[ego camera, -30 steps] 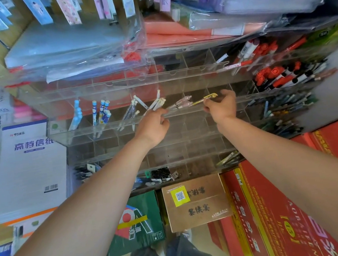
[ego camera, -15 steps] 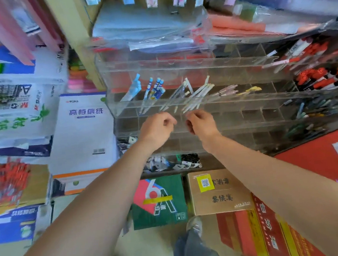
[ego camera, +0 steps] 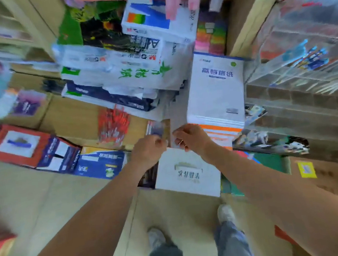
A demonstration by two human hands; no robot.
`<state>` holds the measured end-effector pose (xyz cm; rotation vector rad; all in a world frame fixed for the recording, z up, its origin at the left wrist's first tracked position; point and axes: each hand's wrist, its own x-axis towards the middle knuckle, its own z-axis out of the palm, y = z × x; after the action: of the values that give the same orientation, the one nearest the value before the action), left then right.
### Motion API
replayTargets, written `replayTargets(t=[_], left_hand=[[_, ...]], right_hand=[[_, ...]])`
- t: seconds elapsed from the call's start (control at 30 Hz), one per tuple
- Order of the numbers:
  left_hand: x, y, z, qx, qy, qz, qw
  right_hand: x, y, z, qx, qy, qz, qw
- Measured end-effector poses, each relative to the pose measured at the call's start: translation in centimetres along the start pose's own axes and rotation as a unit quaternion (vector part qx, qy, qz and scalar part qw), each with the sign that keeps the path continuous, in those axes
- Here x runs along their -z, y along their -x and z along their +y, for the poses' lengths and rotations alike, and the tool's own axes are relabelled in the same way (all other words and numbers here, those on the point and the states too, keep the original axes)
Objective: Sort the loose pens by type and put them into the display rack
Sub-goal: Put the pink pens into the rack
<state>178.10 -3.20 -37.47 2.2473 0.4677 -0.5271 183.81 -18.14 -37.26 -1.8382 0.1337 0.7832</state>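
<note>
Both grips sit close together, just apart, over the middle of the scene. The left hand [ego camera: 148, 151] has its fingers curled in, and the right hand [ego camera: 191, 137] is curled too, with a thin pale sliver showing at its fingers that may be a pen. The blur is too heavy to tell whether either hand really holds anything.

Just below the two hands lies one white box [ego camera: 187, 174] with a printed label, standing on the floor [ego camera: 173, 208]. Behind it, stacked paper packs [ego camera: 215, 88] rise in a pile; their number is not readable.

Farthest off, at the right edge, stands the one clear display rack [ego camera: 300, 94], well apart from both hands. The pens [ego camera: 309, 58] lie tilted in its upper compartments: a blue cluster and some paler ones beside it, too smeared to count. No loose pen shows plainly anywhere else.

A pen should be light, stiff and smooth, likely to roll or slide from a loose pinch. Taking it at mid-barrel between thumb and fingertips looks safest, so the tip can be steered into a narrow compartment. The thin clear rack walls probably want gentle contact.
</note>
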Motion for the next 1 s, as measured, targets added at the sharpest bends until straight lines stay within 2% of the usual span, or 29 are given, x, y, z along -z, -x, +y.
replayTargets(t=[0.13, 0.33, 0.47, 0.73, 0.87, 1.0], left_hand=[[2.9, -0.6, -8.3, 0.074, 0.042, -0.042, 0.995], [4.8, -3.6, -16.2, 0.100, 0.049, -0.040, 0.993], [4.8, -6.9, -18.7, 0.105, 0.002, -0.040, 0.994], [2.1, -14.8, -19.9, 0.105, -0.006, -0.070, 0.992], [-0.8, -18.7, -21.3, 0.145, 0.047, -0.130, 0.980], [-4.0, -21.3, -21.9, 0.242, 0.151, -0.170, 0.943]], right_hand=[[-7.6, -2.5, 0.5, -0.046, 0.072, -0.050, 0.995], [-13.3, -8.2, 2.6, -0.109, 0.114, -0.043, 0.987], [-15.0, -12.9, 4.1, -0.148, 0.129, -0.031, 0.980], [-15.3, -20.3, 7.0, -0.176, 0.184, 0.019, 0.967], [-15.3, -23.2, 8.9, -0.193, 0.254, 0.039, 0.947], [-15.4, -24.8, 10.6, -0.197, 0.260, 0.082, 0.942]])
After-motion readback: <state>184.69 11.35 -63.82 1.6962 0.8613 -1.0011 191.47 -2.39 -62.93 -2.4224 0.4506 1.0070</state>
